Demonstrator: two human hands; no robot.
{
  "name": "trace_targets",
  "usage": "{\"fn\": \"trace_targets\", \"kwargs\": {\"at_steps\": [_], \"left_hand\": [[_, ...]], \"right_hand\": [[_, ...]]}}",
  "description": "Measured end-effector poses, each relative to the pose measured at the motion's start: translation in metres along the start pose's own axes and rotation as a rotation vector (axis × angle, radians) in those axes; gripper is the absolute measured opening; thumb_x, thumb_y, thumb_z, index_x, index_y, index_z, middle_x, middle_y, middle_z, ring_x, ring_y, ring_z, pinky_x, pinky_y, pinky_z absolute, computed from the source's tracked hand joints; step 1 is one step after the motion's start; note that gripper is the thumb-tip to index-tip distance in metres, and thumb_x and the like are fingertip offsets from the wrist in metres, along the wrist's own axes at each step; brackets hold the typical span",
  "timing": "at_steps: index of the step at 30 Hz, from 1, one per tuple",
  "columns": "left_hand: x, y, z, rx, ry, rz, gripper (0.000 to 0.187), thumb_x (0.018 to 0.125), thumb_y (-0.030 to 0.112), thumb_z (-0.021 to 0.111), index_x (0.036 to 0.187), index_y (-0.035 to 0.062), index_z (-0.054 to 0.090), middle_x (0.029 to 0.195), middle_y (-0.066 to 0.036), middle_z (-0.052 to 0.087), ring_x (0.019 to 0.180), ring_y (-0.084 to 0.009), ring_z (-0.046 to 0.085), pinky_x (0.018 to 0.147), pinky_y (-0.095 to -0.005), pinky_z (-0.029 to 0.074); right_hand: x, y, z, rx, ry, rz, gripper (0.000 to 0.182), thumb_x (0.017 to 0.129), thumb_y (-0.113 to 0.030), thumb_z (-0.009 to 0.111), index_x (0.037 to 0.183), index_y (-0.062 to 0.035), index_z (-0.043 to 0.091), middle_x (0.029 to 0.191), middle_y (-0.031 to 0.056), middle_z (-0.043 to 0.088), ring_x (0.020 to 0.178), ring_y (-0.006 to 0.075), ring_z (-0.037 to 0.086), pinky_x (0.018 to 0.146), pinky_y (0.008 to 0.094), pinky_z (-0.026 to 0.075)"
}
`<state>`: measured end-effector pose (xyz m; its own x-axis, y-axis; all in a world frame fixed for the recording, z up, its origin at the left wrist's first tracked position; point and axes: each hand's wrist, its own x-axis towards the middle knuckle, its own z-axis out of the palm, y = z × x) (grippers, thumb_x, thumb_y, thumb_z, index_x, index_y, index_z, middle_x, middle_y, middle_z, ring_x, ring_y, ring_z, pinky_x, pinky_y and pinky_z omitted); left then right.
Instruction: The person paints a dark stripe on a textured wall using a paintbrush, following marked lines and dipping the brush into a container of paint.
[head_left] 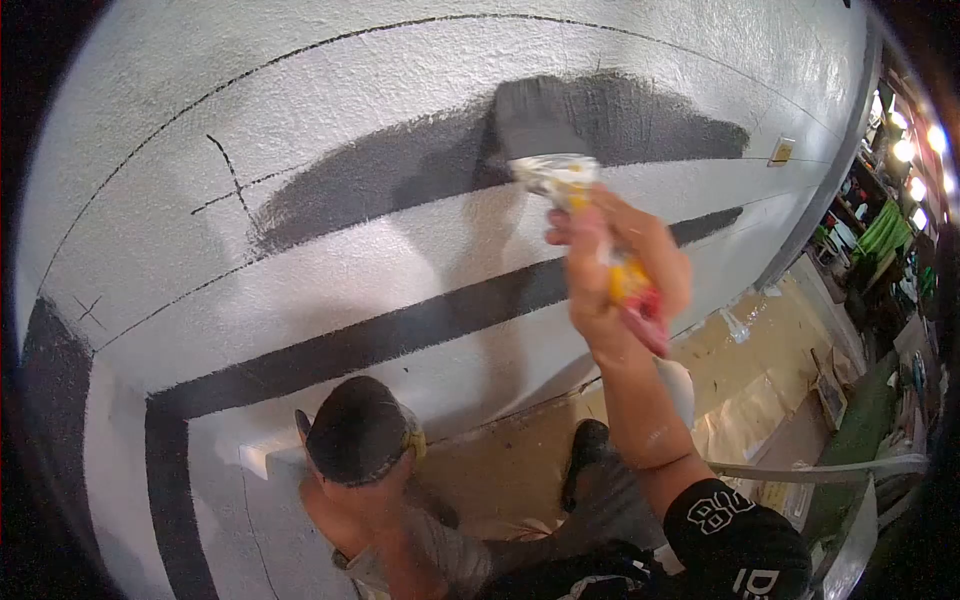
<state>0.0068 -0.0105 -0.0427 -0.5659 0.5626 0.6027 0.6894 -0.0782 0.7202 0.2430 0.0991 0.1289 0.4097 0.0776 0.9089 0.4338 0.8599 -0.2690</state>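
Observation:
My right hand (632,255) is closed around the red and yellow handle of a wide paintbrush (555,175). Dark grey paint coats the bristles, which press against a grey painted patch (400,170) on the white textured wall (330,90). Lower down, my left hand (365,505) grips a paint container (362,430) from below and the side. Its round top looks dark grey with paint; most of its wall is hidden by the hand.
Thin dark marker lines and crosses (238,188) run across the wall. A grey painted band (400,335) lies below the patch. A switch plate (782,152) is at the right. Paper (755,425) covers part of the floor, near a metal rail (820,472).

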Motion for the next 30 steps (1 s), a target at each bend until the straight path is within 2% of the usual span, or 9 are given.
{"fn": "trace_targets", "kwargs": {"at_steps": [2, 8, 11, 13, 17, 19, 21, 23, 30], "left_hand": [[0.002, 0.001, 0.000, -0.100, 0.028, -0.012, 0.086, 0.042, 0.042, 0.089, 0.111, -0.0004, 0.060, 0.101, -0.020, 0.067, 0.095, -0.0415, 0.062, 0.086, -0.0444, 0.047], [0.001, 0.004, -0.008, 0.034, -0.094, -0.104, 0.084, 0.048, 0.044, 0.087, 0.113, -0.0018, 0.060, 0.105, -0.020, 0.066, 0.095, -0.0411, 0.062, 0.088, -0.0444, 0.047], [-0.005, -0.012, 0.004, -0.519, 0.070, -0.216, 0.082, 0.046, 0.041, 0.088, 0.111, -0.0010, 0.060, 0.106, -0.020, 0.066, 0.095, -0.0405, 0.062, 0.088, -0.0436, 0.047], [0.000, 0.002, -0.007, 0.025, -0.014, -0.033, 0.081, 0.046, 0.039, 0.088, 0.110, -0.0010, 0.060, 0.105, -0.019, 0.066, 0.095, -0.0399, 0.062, 0.088, -0.0427, 0.047], [0.004, 0.006, -0.009, 0.029, -0.029, 0.001, 0.078, 0.047, 0.038, 0.088, 0.110, -0.0003, 0.061, 0.105, -0.019, 0.066, 0.097, -0.0390, 0.062, 0.089, -0.0425, 0.047], [0.007, 0.015, -0.015, -0.023, -0.214, -0.248, 0.118, 0.038, 0.033, 0.093, 0.136, -0.0052, 0.040, 0.124, -0.019, 0.056, 0.114, -0.0313, 0.055, 0.100, -0.0370, 0.042], [0.007, 0.013, -0.016, 0.001, -0.209, -0.261, 0.118, 0.038, 0.033, 0.094, 0.135, -0.0059, 0.041, 0.124, -0.019, 0.056, 0.113, -0.0316, 0.055, 0.100, -0.0366, 0.042], [0.008, 0.013, -0.018, 0.026, -0.212, -0.275, 0.117, 0.037, 0.032, 0.094, 0.135, -0.0066, 0.041, 0.123, -0.019, 0.057, 0.112, -0.0318, 0.056, 0.100, -0.0361, 0.042], [0.005, 0.008, -0.014, -0.106, -0.015, -0.081, 0.078, 0.045, 0.035, 0.089, 0.108, -0.0008, 0.062, 0.102, -0.019, 0.067, 0.092, -0.0388, 0.063, 0.084, -0.0420, 0.048]], "right_hand": [[0.005, -0.004, -0.002, -0.338, -0.262, -0.243, 0.014, 0.075, 0.000, 0.068, 0.087, 0.0067, 0.066, 0.067, 0.0144, 0.068, 0.054, 0.0177, 0.067, 0.054, 0.0259, 0.052], [-0.001, 0.001, 0.005, -0.047, -0.010, -0.037, 0.014, 0.075, -0.001, 0.068, 0.087, 0.0061, 0.067, 0.066, 0.0124, 0.066, 0.050, 0.0167, 0.063, 0.049, 0.0262, 0.048], [-0.004, 0.006, 0.003, -0.265, -0.165, -0.198, 0.014, 0.073, 0.001, 0.068, 0.086, 0.0066, 0.066, 0.063, 0.0121, 0.063, 0.048, 0.0172, 0.061, 0.049, 0.0262, 0.048], [-0.008, 0.003, 0.000, -0.103, -0.117, -0.114, 0.016, 0.072, 0.003, 0.068, 0.088, 0.0053, 0.066, 0.061, 0.0110, 0.060, 0.047, 0.0179, 0.059, 0.047, 0.0263, 0.046], [-0.004, -0.001, 0.010, -0.089, -0.048, -0.165, 0.017, 0.071, 0.003, 0.068, 0.088, 0.0051, 0.066, 0.060, 0.0106, 0.059, 0.045, 0.0185, 0.057, 0.046, 0.0264, 0.045], [0.000, -0.011, 0.012, -0.255, -0.233, -0.285, 0.016, 0.071, 0.004, 0.068, 0.087, 0.0062, 0.066, 0.059, 0.0103, 0.060, 0.045, 0.0181, 0.057, 0.045, 0.0263, 0.045], [0.003, -0.011, 0.009, -0.237, -0.252, -0.294, 0.016, 0.071, 0.003, 0.068, 0.086, 0.0066, 0.066, 0.058, 0.0104, 0.059, 0.045, 0.0179, 0.057, 0.046, 0.0261, 0.045], [-0.002, -0.009, 0.010, -0.063, -0.029, -0.138, 0.016, 0.071, 0.002, 0.069, 0.087, 0.0045, 0.067, 0.057, 0.0103, 0.056, 0.044, 0.0179, 0.055, 0.045, 0.0258, 0.043], [0.005, -0.009, -0.006, -0.174, -0.174, -0.068, 0.011, 0.081, -0.004, 0.067, 0.090, 0.0035, 0.067, 0.067, 0.0115, 0.068, 0.055, 0.0149, 0.066, 0.053, 0.0249, 0.052]]}}
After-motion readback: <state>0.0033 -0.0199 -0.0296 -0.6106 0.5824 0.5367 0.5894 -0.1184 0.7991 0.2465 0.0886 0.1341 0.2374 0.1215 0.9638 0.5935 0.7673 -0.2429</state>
